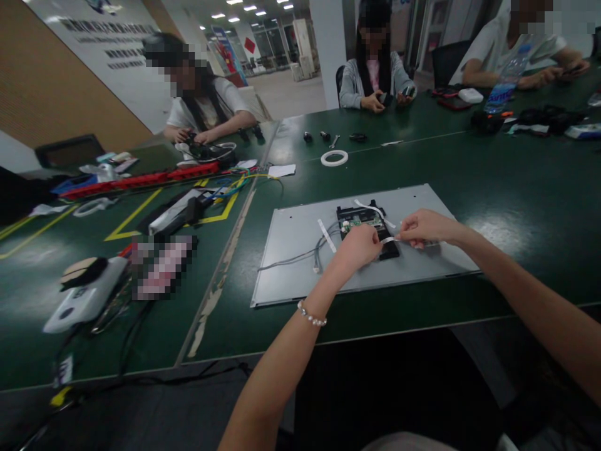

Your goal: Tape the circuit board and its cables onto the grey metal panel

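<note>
A grey-white flat panel (300, 241) lies on the table in front of me. On it sits a black frame (389, 251) with a green circuit board (364, 221), partly covered by my left hand (362, 245). A short white strip (389, 239) spans my two hands; whether it is tape or flat cable I cannot tell. My right hand (422, 227) pinches its right end, and my left fingers close at its left end. Another white strip (327, 235) lies left of the board, and a longer curved one (375, 212) crosses the frame's top. Grey wires (300, 257) run out leftward.
Beyond the panel lie a white tape roll (334, 158), a wrench (335, 141) and small black parts. To the left are a white device (87, 297), a black-and-white device (176, 212) and red trays (145, 180). Several people sit across the table; a water bottle (506, 81) stands far right.
</note>
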{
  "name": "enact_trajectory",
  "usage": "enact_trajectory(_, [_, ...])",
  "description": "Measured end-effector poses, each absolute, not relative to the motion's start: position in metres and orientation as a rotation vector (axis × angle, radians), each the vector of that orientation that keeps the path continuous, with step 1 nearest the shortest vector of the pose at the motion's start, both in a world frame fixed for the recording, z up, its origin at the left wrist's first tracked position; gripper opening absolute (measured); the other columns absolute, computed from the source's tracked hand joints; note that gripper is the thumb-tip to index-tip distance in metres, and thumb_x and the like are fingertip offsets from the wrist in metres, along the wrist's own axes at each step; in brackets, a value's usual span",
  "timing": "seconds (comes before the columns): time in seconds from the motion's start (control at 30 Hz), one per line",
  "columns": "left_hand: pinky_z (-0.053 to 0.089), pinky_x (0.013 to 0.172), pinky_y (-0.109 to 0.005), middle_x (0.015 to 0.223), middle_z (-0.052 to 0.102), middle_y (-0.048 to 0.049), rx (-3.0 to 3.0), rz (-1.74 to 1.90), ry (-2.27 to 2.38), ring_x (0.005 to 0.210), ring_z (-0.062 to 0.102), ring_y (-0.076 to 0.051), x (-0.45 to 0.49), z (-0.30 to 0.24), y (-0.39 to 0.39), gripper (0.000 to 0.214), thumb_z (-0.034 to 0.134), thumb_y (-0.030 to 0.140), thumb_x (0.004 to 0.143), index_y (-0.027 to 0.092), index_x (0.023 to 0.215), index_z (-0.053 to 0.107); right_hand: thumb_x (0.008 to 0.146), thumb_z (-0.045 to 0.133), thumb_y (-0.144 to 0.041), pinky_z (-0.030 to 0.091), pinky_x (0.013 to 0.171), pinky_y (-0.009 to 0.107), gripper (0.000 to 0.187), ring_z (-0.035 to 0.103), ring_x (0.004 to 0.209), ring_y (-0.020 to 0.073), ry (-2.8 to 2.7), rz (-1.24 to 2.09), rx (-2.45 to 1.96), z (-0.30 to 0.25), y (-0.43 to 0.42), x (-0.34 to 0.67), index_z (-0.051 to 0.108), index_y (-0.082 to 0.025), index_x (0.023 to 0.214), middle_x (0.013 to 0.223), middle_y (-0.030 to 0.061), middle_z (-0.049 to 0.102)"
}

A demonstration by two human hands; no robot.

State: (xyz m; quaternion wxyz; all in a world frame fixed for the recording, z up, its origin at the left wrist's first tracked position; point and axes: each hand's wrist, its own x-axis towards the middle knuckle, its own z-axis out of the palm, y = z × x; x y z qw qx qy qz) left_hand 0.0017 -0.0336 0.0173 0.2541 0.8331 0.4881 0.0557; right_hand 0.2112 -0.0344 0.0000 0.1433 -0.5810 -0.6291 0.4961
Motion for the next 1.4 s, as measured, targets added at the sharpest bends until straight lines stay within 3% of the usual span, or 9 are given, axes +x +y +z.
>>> enact_trajectory(0.3, [0.041, 0.065, -0.025, 0.067, 0.063, -0.0022, 2.24, 0.098, 1.168, 0.065, 0.056, -0.014, -0.006, 0.03, -0.028, 0.024, 0.044, 0.02, 0.083, 0.016, 0.074, 0.066, 0.074, 0.066, -0.041, 0.041, 0.052, 0.021, 0.029, 0.05, 0.051, 0.0075, -1.808, 1.407, -1.667, 0.003, -0.034, 0.216, 0.064, -0.012, 0.078, 0.064, 0.0044, 0.059])
enact_trajectory(0.63, [0.044, 0.068, -0.028, 0.075, 0.067, -0.0072, 2.401, 0.04, 1.277, 0.071, 0.059, -0.018, -0.001, 0.02, -0.032, 0.028, 0.046, 0.028, 0.087, 0.016, 0.07, 0.065, 0.073, 0.066, -0.045, 0.037, 0.051, 0.022, 0.032, 0.049, 0.049, 0.0082, -1.917, 1.328, -1.703, -0.001, -0.033, 0.216, 0.064, -0.013, 0.076, 0.061, 0.0036, 0.058])
enact_trajectory(0.83, [0.048, 0.071, -0.033, 0.084, 0.069, -0.0109, 2.45, 0.012, 1.408, 0.081, 0.065, -0.024, 0.004, 0.018, -0.041, 0.03, 0.045, 0.033, 0.09, 0.016, 0.083, 0.068, 0.074, 0.064, -0.047, 0.04, 0.053, 0.023, 0.034, 0.051, 0.05, 0.0087, -1.963, 1.278, -1.723, -0.003, -0.032, 0.215, 0.063, -0.013, 0.074, 0.061, 0.0043, 0.059])
enact_trajectory(1.03, [0.051, 0.072, -0.037, 0.092, 0.069, -0.0162, 2.588, -0.017, 1.425, 0.085, 0.067, -0.029, 0.009, 0.021, -0.051, 0.03, 0.041, 0.028, 0.093, 0.012, 0.097, 0.067, 0.076, 0.062, -0.048, 0.041, 0.054, 0.023, 0.035, 0.052, 0.049, 0.009, -2.044, 1.168, -1.786, -0.004, -0.032, 0.214, 0.061, -0.014, 0.069, 0.06, 0.0039, 0.059])
enact_trajectory(1.4, [0.052, 0.074, -0.04, 0.092, 0.07, -0.0183, 2.634, -0.086, 1.498, 0.089, 0.068, -0.031, 0.013, 0.026, -0.057, 0.031, 0.042, 0.025, 0.092, 0.01, 0.097, 0.068, 0.074, 0.064, -0.047, 0.035, 0.049, 0.023, 0.033, 0.05, 0.048, 0.0092, -2.008, 1.136, -1.913, 0.002, -0.033, 0.215, 0.061, -0.014, 0.072, 0.059, 0.0031, 0.059])
